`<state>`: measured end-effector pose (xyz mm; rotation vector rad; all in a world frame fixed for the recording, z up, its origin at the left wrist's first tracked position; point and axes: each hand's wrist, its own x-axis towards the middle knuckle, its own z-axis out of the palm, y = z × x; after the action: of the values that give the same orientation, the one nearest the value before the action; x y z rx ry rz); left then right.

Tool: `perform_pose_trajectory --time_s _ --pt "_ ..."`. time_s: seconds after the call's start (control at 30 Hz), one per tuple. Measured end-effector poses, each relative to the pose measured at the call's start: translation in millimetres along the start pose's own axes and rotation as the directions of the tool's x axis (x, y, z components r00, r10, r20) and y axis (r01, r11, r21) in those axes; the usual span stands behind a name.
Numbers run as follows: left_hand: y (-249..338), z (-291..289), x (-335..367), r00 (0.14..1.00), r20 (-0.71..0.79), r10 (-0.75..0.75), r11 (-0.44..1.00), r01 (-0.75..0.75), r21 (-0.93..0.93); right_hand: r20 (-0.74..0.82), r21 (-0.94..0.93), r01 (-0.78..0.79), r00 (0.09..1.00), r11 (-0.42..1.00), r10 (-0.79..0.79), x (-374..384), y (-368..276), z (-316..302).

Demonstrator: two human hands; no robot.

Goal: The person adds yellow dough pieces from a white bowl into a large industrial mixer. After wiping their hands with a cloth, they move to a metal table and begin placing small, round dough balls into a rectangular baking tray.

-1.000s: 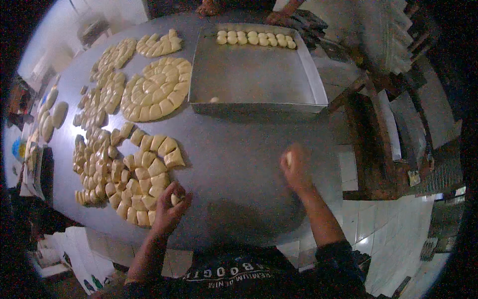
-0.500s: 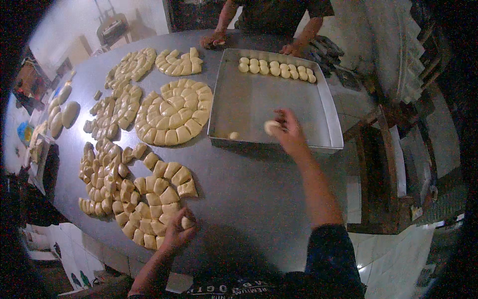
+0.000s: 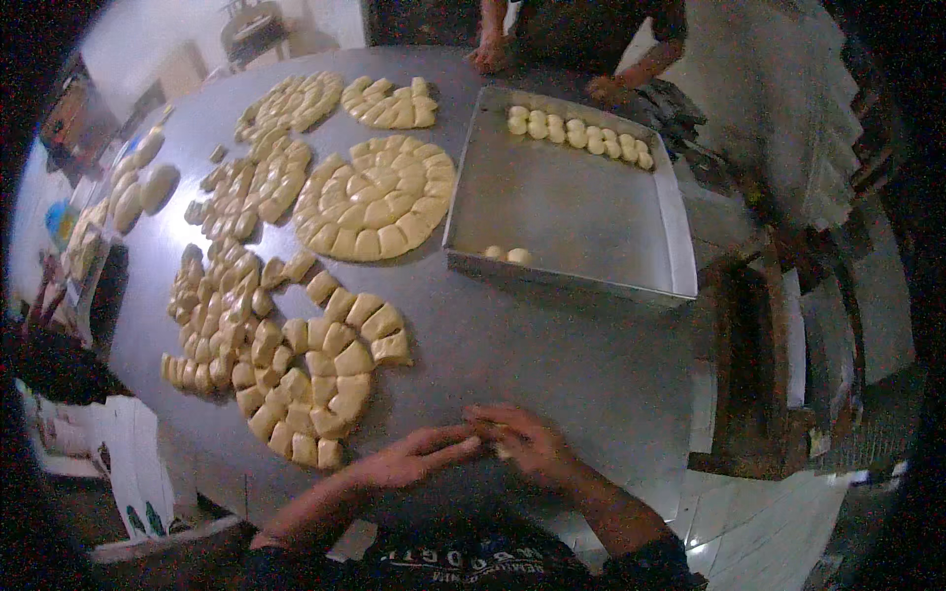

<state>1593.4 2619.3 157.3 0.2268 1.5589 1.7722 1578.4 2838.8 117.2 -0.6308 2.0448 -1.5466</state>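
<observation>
My left hand [image 3: 419, 458] and my right hand [image 3: 527, 448] meet near the front of the table. The right fingers curl over the left fingertips, and a small piece of dough [image 3: 504, 452] peeks out between them, mostly hidden. Just left of my left hand lies a coil of cut dough pieces [image 3: 340, 379]. Farther off, a shallow metal tray [image 3: 581, 212] holds two small dough balls [image 3: 517, 256] at its near left corner. Two rows of dough balls [image 3: 576, 133] line its far side.
More cut dough lies on the metal table [image 3: 473, 345], including a large round spiral [image 3: 374, 197]. Larger smooth dough lumps [image 3: 158, 187] sit at far left. Across the table, a person rests one hand [image 3: 490, 56] on the edge and the other near the tray.
My right hand has left a second ball beside the first in the tray and come back to my left hand. The left hand has moved right, away from the cut dough, with its piece.
</observation>
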Motion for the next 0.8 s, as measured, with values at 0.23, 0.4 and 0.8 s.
perform_pose_trajectory --time_s 0.23,0.4,0.8 --pt "-20 -91 3 0.830 -0.101 0.548 0.051 0.087 0.995 -0.295 -0.935 -0.199 0.896 0.294 -0.332 -19 41 -44" --pt "-17 -109 12 0.886 -0.087 0.455 -0.072 0.134 0.988 -0.366 -0.800 -0.029 0.815 0.600 -0.449 -8 70 -10" --pt "-17 1 -17 0.935 -0.293 0.199 0.978 -0.171 0.120 -0.317 -0.772 0.088 0.805 0.630 -0.501 -22 65 -33"
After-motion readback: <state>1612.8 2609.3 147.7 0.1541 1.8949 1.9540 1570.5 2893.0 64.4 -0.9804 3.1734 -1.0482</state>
